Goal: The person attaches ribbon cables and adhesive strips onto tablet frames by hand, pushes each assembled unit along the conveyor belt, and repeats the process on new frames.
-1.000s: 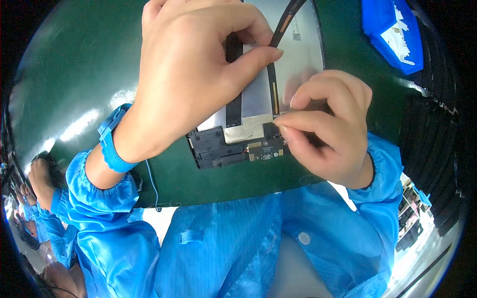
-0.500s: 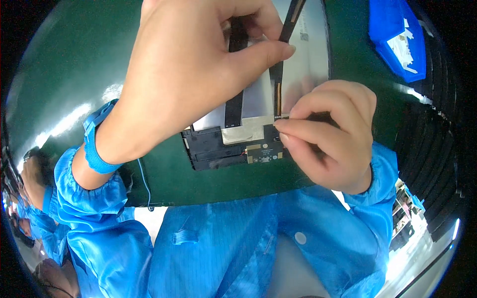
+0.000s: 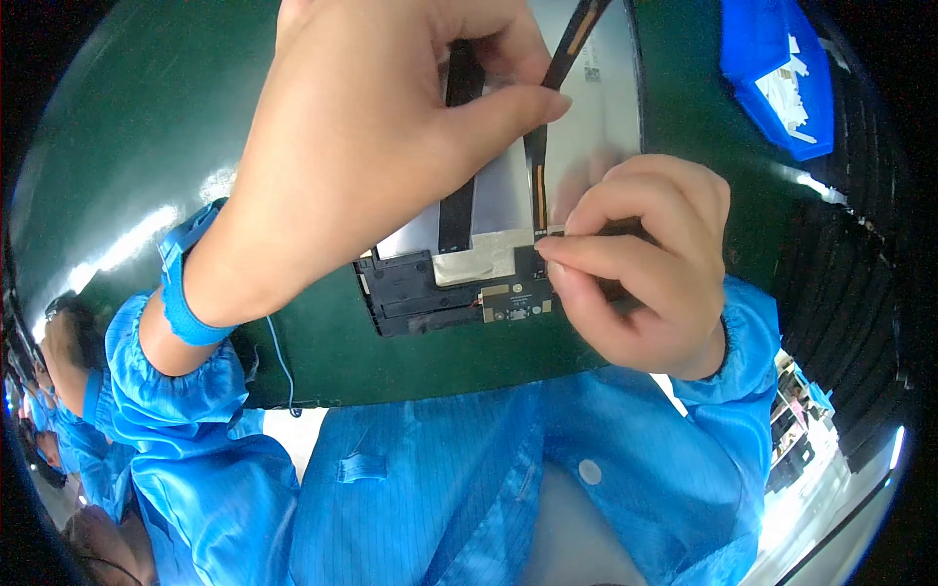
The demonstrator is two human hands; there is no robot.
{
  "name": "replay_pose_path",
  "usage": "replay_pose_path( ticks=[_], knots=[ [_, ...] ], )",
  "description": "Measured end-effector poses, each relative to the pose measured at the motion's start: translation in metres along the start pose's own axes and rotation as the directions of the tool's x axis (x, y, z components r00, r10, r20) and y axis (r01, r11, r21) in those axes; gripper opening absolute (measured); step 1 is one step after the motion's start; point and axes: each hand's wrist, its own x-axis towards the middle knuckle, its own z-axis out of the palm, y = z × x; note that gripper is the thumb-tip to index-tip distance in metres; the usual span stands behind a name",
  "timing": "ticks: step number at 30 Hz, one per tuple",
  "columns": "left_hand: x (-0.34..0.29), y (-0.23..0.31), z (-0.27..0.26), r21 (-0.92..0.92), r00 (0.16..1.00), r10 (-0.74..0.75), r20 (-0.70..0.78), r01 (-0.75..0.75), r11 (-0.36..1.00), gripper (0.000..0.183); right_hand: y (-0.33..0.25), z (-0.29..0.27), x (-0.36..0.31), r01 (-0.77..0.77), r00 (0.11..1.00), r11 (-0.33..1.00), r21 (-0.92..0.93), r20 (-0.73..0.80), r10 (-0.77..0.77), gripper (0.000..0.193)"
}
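Note:
A flat black ribbon cable [image 3: 538, 186] with copper-coloured stripes rises from the lower part of an opened tablet-like device with a silver back plate [image 3: 604, 127]. My left hand [image 3: 381, 146] is above the plate, its thumb and forefinger closed on the cable's upper stretch. My right hand [image 3: 655, 269] is pinched at the cable's lower end; its fingertips hide the exact contact. Just below them sits a small circuit board [image 3: 518, 302] in the black frame [image 3: 405, 298]. A second black strip [image 3: 456, 213] runs up under my left hand, beside a silvery tape patch [image 3: 479, 262].
The device lies on a green work surface [image 3: 117, 166]. At the far right is a blue bin [image 3: 816, 112] with white pieces inside. A blue band [image 3: 181, 293] circles my left wrist, and a thin blue cord [image 3: 281, 361] hangs near the table's front edge. Another person's arm [image 3: 68, 356] shows at far left.
The whole view has shifted slightly to the left. Both hands keep their grip, and the upper cable leans a little differently, showing more of its copper stripe.

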Motion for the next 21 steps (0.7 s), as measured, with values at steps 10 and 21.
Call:
replay_pose_path(
  ticks=[10,21],
  knots=[
    [-0.004,0.000,0.006,0.051,0.993,0.069,-0.091,-0.064,0.997,0.016,-0.009,0.002,-0.004,-0.006,0.999,0.997,-0.070,-0.040,0.003,0.025],
    [-0.003,0.001,0.006,0.061,0.998,0.009,-0.059,-0.006,0.998,0.017,-0.013,0.013,-0.010,0.067,0.993,0.969,-0.237,-0.078,-0.088,0.018]
  ],
)
